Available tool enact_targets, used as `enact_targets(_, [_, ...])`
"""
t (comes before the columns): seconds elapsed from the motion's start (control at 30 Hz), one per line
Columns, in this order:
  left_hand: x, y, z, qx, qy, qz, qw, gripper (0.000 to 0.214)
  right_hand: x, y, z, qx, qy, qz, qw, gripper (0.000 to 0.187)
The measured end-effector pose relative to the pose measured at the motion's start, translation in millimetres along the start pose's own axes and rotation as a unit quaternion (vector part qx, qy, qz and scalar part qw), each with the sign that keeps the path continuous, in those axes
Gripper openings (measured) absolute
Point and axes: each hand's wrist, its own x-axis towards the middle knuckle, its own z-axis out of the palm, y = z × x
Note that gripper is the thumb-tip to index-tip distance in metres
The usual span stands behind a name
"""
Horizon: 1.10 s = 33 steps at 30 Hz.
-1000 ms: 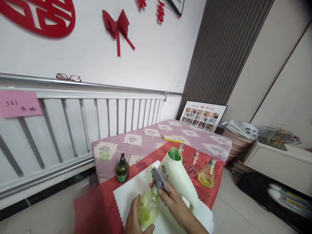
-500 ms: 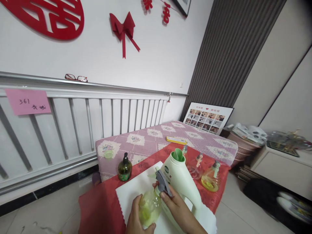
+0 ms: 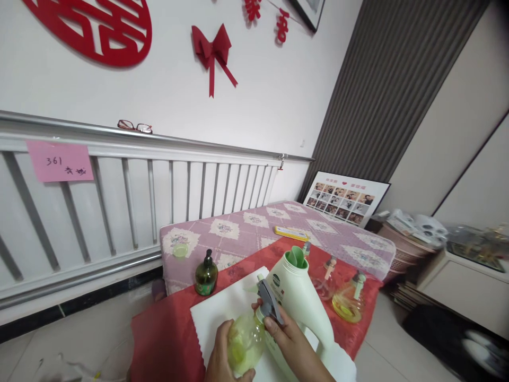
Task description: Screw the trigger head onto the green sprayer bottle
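My left hand (image 3: 222, 361) grips the round body of a clear spray bottle (image 3: 244, 345) holding a little yellow-green liquid. My right hand (image 3: 288, 339) is closed on the bottle's grey trigger spray head (image 3: 268, 302) at the neck. Right behind it stands a big pale green detergent jug (image 3: 298, 300) with its green spout uncapped. All of this is over a white cloth (image 3: 222, 313) spread on a red tablecloth (image 3: 167, 339).
A dark green pump bottle (image 3: 205, 276) stands to the left. Two more spray bottles (image 3: 350, 300) stand behind the jug on the right. A small green cap (image 3: 180, 250) and a yellow flat object (image 3: 291, 233) lie on the purple patterned cloth. White railing runs behind.
The view has drifted right and slightly up. My hands stay on the spray bottle and its head in much the same grip.
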Motion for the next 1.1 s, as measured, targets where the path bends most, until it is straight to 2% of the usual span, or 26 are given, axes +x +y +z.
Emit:
enact_targets(0.2, [-3.2, 4.2, 2.4, 0.009, 0.017, -0.001, 1.0, 0.094, -3.1, 0.9, 2.9, 0.006, -0.001, 0.005, 1.0, 0.047])
enact_targets(0.4, [-1.5, 2.7, 2.0, 0.015, 0.01, 0.005, 1.0, 0.093, -3.4, 0.9, 7.4, -0.036, 0.036, -0.005, 0.999, 0.053])
enact_targets(0.6, [0.7, 1.9, 3.2, 0.018, 0.017, 0.025, 0.999, 0.093, -0.8, -3.8, 10.4, -0.055, 0.028, 0.002, 0.998, 0.047])
enact_targets(0.7, [2.0, 5.2, 3.8, 0.04, 0.021, 0.027, 0.999, 0.095, 0.4, -4.9, 15.3, -0.066, 0.047, 0.009, 0.997, 0.049])
enact_targets(0.9, [4.8, 4.7, 10.6, 0.109, 0.049, -0.008, 0.993, 0.091, 2.6, 17.8, 32.8, -0.064, 0.097, 0.008, 0.993, 0.045])
enact_targets(1.1, [9.0, -1.6, 17.1, 0.124, 0.069, -0.013, 0.99, 0.093, 6.2, 41.6, 43.2, -0.058, 0.14, -0.002, 0.988, 0.053])
